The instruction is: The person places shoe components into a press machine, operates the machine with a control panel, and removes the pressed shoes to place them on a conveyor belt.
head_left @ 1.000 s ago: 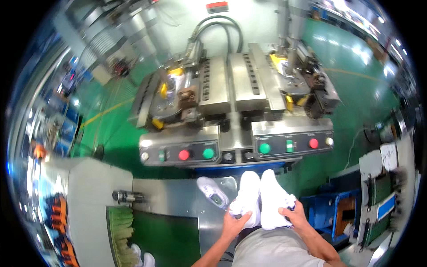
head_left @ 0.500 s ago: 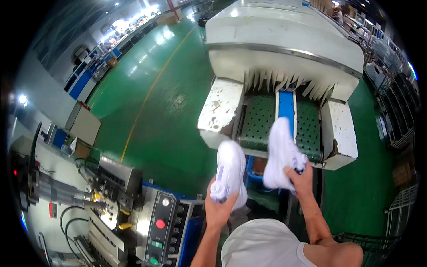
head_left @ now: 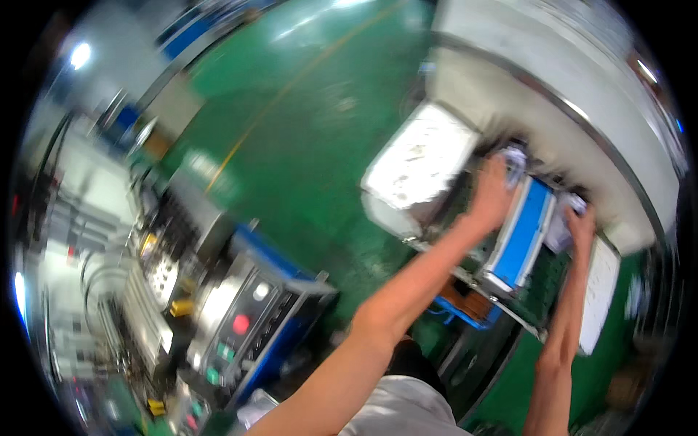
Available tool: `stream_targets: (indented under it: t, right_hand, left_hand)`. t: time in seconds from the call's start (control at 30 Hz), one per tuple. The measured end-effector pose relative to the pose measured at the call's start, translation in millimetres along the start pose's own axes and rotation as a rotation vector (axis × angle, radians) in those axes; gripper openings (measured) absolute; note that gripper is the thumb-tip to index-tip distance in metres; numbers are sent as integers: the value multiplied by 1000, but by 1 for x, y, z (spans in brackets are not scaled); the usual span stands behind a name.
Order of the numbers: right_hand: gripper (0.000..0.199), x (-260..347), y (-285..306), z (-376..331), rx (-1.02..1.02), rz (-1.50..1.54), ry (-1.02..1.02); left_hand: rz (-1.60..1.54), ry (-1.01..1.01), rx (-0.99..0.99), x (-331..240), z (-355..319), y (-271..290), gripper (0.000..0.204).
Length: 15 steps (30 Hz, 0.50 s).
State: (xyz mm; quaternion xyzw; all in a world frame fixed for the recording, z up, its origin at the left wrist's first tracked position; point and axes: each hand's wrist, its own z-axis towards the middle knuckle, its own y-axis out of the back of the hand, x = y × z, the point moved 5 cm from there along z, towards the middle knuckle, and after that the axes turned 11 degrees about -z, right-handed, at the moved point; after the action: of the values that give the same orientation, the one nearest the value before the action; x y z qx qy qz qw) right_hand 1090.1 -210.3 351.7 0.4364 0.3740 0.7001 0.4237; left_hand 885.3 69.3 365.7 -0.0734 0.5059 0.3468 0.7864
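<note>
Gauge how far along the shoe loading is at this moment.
Done: both arms are stretched out to the white machine. In hand: the left hand and right hand each hold a white shoe over the green conveyor, either side of its blue divider. Left: neither shoe looks released.

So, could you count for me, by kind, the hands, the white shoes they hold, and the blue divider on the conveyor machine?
Hands: 2, the left hand and the right hand
White shoes: 2, the left shoe and the right shoe, both blurred
Blue divider: 1
Conveyor machine: 1
Total: 6
</note>
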Motion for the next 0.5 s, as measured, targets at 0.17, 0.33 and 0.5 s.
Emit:
stream_targets:
  t: [0.17,0.33,0.5]
  right_hand:
    - [40,217,79,-198,-194,770,379]
    - [45,349,-34,-496,1404,731,757]
    - [57,370,-14,-695,1747,290,1394]
  left_hand:
    - [-129,164,39,-47,-221,155,51]
    - [366,823,-630,-65,-554,321,37]
    - [729,1119,-1709,-233,-903,327,29]
